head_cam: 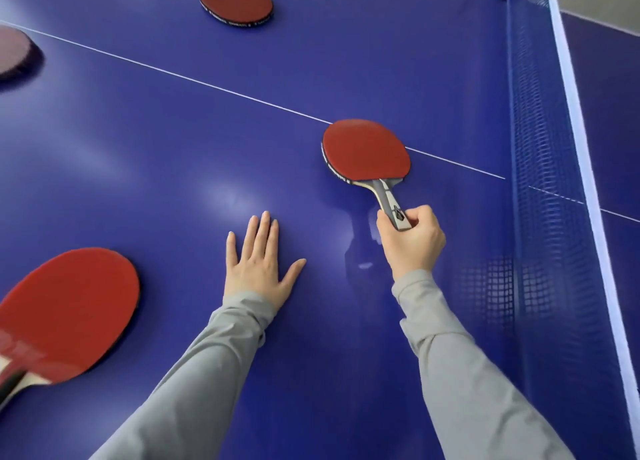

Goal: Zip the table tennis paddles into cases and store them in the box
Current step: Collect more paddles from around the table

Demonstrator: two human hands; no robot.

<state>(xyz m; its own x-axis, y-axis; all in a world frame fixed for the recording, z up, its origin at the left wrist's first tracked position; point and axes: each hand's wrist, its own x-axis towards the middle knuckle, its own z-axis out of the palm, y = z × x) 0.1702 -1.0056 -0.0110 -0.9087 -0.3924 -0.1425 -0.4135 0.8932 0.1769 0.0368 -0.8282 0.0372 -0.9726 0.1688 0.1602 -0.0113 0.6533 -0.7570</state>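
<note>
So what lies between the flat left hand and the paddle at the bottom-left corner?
Nothing: in the head view only bare blue table separates the left hand from the bottom-left paddle.

Blue table-tennis table [194, 141], white centre line, net [540, 148] along the right side. Right hand [412, 238] — fingers curled round the handle of a red paddle [365, 151], blade lying across the line. Left hand [258, 255] — flat on the table, fingers straight. Further red paddles: near left [69, 307], far centre [237, 2]. Dark, blurred round object at left edge [14, 52]. Grey sleeves [214, 366] on both arms.
</note>
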